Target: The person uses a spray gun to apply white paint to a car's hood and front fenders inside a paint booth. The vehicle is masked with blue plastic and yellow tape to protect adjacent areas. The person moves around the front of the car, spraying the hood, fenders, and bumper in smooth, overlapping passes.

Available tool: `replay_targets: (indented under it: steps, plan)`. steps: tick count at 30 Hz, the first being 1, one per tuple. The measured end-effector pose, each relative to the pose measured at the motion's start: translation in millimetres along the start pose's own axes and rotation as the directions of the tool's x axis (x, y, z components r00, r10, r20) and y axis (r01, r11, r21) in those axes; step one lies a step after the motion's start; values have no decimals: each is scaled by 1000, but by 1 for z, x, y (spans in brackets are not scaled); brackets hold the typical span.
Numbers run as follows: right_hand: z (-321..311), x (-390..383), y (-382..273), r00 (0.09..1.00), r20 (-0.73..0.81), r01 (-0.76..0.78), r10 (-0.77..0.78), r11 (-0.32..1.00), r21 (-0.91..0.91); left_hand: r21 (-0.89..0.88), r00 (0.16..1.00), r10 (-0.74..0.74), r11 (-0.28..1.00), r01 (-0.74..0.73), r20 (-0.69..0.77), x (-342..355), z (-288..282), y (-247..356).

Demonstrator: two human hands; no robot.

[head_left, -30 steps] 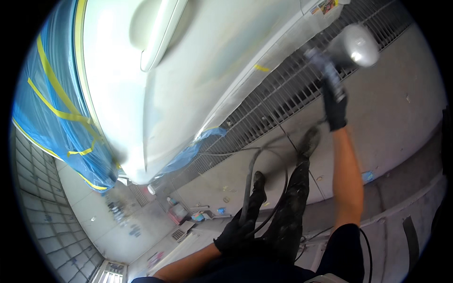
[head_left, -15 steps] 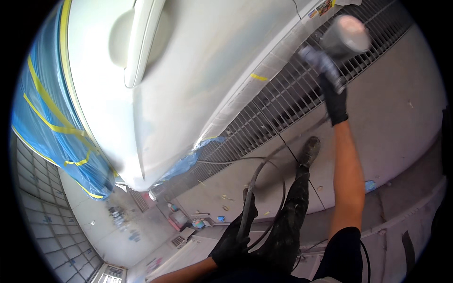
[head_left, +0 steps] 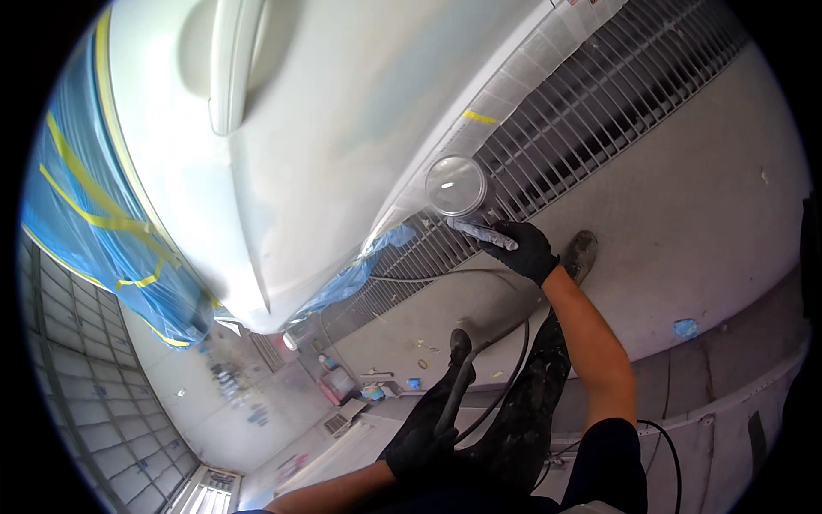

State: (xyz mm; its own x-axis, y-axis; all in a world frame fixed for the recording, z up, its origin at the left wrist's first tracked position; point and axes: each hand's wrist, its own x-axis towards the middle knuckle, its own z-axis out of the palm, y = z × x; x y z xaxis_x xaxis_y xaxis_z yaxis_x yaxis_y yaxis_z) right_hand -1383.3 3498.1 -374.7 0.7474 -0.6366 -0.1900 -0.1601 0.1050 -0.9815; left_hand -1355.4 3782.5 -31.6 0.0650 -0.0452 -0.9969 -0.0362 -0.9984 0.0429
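My right hand (head_left: 524, 250), in a black glove, is closed round the handle of a paint spray gun (head_left: 482, 235). On top of the gun sits a round clear-lidded cup (head_left: 455, 186). The gun is close to the lower edge of a whitish, patchily coated car panel (head_left: 334, 128); whether spray is coming out I cannot tell. Near my body, my black-gloved left hand (head_left: 419, 447) grips a dark air hose (head_left: 463, 381), which runs up in front of my legs.
Blue masking film (head_left: 111, 214) with yellow tape covers the car at left. Paper masking (head_left: 531, 73) lines the panel's lower edge. A metal floor grating (head_left: 591, 111) runs beside the car. The hose loops by my feet. Several small items lie near the far wall.
My right hand has brought the spray gun from the upper right back toward me and leftward, beside the panel's lower edge. My left hand keeps its hold on the hose.
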Motion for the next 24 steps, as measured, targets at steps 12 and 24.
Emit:
replay_targets:
  steps: [12,24]
  plan:
    - [-110,3,-53,669,-665,26,332,884,468,31,952,213,977,-211,-220,-26,-49,-70]
    - [158,-56,-198,895,-423,35,142,922,385,-281,917,110,932,-229,-384,-121,-126,-197]
